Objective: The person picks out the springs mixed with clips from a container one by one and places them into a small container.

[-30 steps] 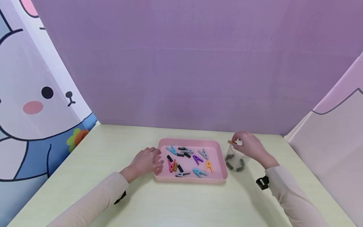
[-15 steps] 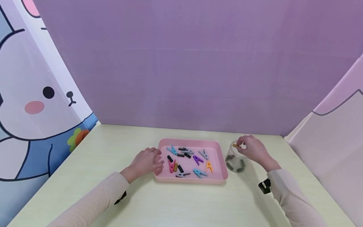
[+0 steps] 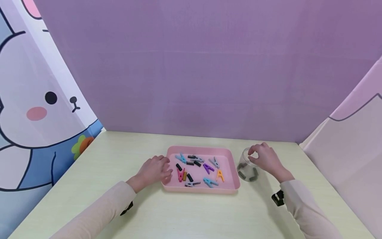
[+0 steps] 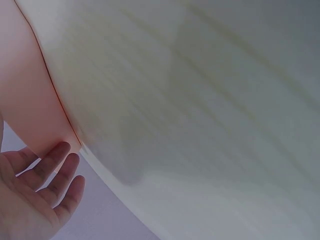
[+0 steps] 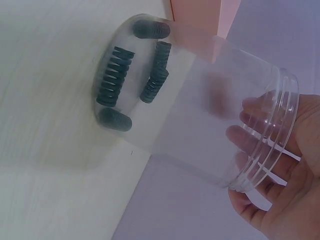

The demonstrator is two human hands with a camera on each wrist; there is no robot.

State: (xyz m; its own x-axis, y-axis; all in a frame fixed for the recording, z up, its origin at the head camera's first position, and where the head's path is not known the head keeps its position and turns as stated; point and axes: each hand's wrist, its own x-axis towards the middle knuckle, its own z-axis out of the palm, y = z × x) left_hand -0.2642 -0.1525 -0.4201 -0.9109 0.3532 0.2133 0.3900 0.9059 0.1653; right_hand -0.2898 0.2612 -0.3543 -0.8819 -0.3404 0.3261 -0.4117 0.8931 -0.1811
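Purple backdrop (image 3: pixel 191 73) rose behind pale table (image 3: pixel 191 215) | left hand (image 3: pixel 153 170) rested, fingers loose, on pink tray (image 3: pixel 203 190)'s left edge; clips (image 3: pixel 208 168) lay inside | clear jar (image 5: pixel 190 142) stood just beside tray's right edge, dark springs (image 5: pixel 115 76) at bottom, brownish blur (image 5: pixel 219 96) midway | right hand (image 3: pixel 266 158) hung released at jar's mouth, thumb and fingertips parted

The tray (image 3: pixel 200 190) rests on the counter (image 3: pixel 191 215), the jar (image 3: pixel 248 165) just beside its right end, and a backdrop (image 3: pixel 191 76) stands behind both. Clips (image 3: pixel 208 168) lie scattered across the tray; springs (image 3: pixel 190 177) lie among them, left and middle. Other springs sit at the jar's bottom; a blurred shape (image 5: pixel 220 97), perhaps another spring, shows nearer its mouth.
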